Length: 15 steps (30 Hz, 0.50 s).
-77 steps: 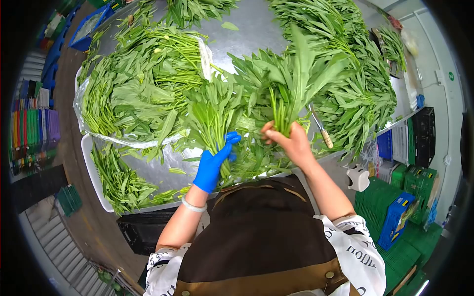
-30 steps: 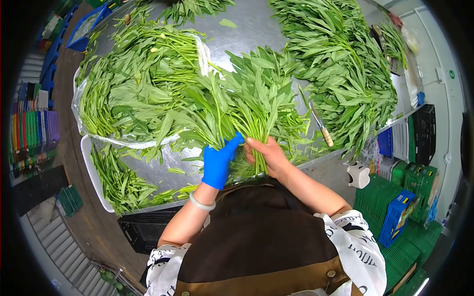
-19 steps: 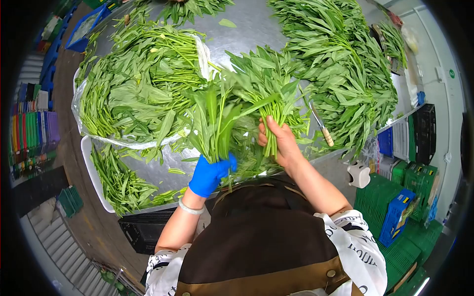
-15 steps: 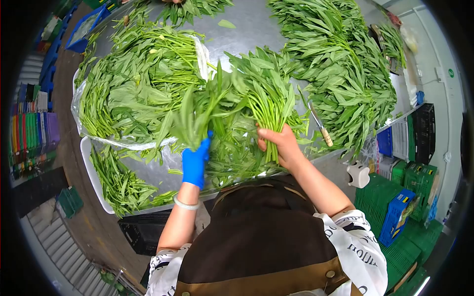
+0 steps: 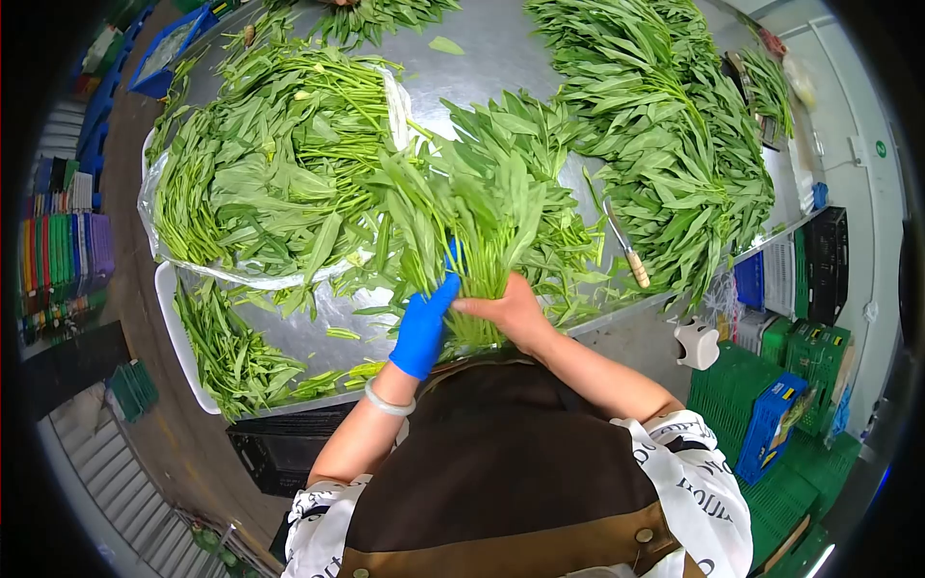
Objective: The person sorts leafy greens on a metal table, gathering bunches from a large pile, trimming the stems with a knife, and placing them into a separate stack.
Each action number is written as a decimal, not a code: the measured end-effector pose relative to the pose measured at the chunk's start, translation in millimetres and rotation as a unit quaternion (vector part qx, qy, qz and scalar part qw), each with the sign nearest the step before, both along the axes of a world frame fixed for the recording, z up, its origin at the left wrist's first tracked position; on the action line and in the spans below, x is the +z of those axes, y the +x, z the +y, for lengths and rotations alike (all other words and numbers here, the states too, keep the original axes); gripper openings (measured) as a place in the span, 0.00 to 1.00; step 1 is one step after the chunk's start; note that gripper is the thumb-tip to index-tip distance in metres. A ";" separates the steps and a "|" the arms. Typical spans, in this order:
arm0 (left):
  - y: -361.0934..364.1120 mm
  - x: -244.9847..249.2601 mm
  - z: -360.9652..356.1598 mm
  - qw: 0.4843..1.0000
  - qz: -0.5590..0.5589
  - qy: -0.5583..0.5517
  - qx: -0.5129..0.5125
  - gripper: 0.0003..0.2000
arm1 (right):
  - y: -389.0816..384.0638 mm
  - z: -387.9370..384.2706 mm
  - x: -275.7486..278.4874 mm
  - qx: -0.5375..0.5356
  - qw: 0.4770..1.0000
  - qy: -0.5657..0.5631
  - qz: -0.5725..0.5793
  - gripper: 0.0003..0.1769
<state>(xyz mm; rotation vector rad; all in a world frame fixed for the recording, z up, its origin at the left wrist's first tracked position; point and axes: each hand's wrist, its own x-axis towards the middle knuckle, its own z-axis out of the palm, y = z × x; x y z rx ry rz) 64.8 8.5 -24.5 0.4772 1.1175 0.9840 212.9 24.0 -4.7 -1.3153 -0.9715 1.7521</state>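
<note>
Two heaps of leafy greens are shown on the steel surface (image 5: 511,58): the first heap (image 5: 270,164) well left of the single knife (image 5: 624,249), the second heap (image 5: 674,125) just right of it. One bunch (image 5: 482,207), left of the knife, is clamped at its stems by both grips, the gloved left hand (image 5: 422,326) and the bare right hand (image 5: 513,313). It is judged light, limp and bruisable; the firmer stems are best held.

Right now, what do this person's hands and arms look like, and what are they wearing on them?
The left hand wears a blue glove, with a pale, smooth bangle on the wrist just below it. The right hand is ungloved. Both forearms are uncovered. The short white sleeves carry black lettering, and a dark brown apron covers the front.
</note>
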 end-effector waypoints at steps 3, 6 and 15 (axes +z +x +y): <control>-2.8 9.3 5.3 0.999 0.013 0.034 0.028 0.15 | 9.5 5.0 -1.5 -0.024 0.999 -0.029 0.014 0.18; -15.5 1.8 10.1 1.000 0.016 0.009 0.022 0.15 | 18.7 10.6 2.4 -0.014 0.999 -0.024 -0.018 0.18; -0.9 3.9 15.7 0.997 -0.019 0.071 -0.005 0.22 | 7.3 7.1 -2.0 0.028 0.999 0.013 0.031 0.13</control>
